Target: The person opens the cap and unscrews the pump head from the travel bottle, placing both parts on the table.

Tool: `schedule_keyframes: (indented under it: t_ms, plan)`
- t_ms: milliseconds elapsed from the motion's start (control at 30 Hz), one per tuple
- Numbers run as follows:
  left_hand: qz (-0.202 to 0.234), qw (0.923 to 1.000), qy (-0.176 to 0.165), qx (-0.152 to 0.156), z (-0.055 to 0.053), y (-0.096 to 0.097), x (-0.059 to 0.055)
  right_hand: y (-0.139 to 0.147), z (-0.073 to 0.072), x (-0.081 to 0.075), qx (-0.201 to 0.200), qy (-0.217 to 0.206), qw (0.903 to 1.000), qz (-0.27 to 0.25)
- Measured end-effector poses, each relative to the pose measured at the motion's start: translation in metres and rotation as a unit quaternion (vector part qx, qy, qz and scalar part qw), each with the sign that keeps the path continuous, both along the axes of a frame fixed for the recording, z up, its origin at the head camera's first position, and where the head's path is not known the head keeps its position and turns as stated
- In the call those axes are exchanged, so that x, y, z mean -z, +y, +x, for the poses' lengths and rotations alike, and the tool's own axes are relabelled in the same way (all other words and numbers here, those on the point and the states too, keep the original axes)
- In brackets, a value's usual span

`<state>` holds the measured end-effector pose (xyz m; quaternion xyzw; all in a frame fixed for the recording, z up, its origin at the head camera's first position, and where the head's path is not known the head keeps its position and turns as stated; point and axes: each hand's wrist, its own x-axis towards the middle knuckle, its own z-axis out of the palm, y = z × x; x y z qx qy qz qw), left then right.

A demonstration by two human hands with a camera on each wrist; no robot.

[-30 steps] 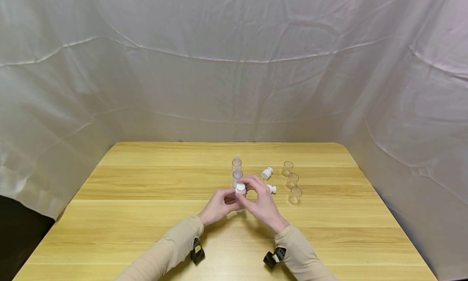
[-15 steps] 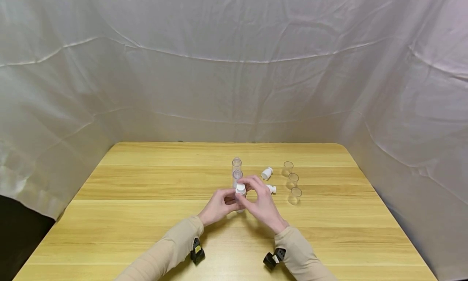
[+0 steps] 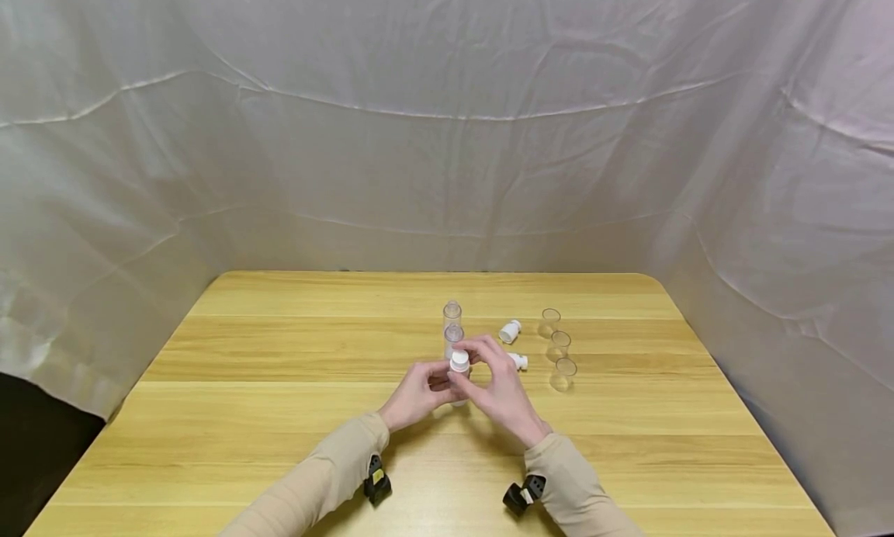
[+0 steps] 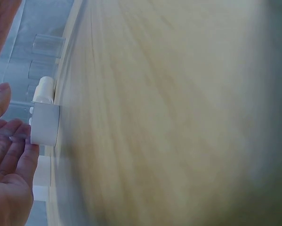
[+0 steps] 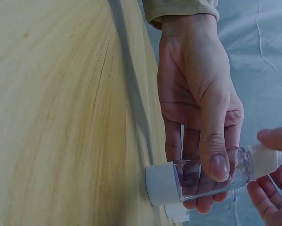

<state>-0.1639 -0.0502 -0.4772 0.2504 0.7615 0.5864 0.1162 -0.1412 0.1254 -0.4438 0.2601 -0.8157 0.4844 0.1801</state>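
Upright at the middle of the table, a small clear bottle [image 5: 163,183] with a white base stands between my hands. My left hand [image 3: 412,397] grips its clear body, thumb on one side and fingers on the other, as the right wrist view shows. My right hand [image 3: 503,389] pinches the white pump top [image 3: 459,358] at the bottle's neck between thumb and fingers. The left wrist view shows the white base [image 4: 45,125] below the fingers. Just behind stand two more clear bottles [image 3: 452,313], the nearer one partly hidden by my right fingers.
Two white pump tops lie right of the bottles: one farther back [image 3: 510,331], the other [image 3: 520,361] partly behind my right hand. Beyond them, a row of three clear caps [image 3: 561,348] stands on the wooden table [image 3: 293,351]. Grey fabric [image 3: 447,172] walls the back and sides.
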Motion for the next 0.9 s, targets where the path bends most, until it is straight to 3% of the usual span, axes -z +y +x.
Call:
schedule_keyframes:
  t_ms: [467, 733, 900]
  plan:
    - [0.016, 0.9998, 0.009, 0.01, -0.0017, 0.0002, 0.0023, 0.0003, -0.0002, -0.0002, 0.0, 0.004, 1.0, 0.008]
    - [-0.002, 1.0, 0.009, -0.004, -0.0005, 0.0001, 0.0005, -0.0009, -0.0018, 0.0011, 0.01, 0.015, 0.9998, -0.003]
    - [0.012, 0.9999, 0.005, 0.009, -0.0013, 0.0003, 0.0016, -0.0006, -0.0019, 0.0014, 0.003, 0.017, 0.9998, 0.002]
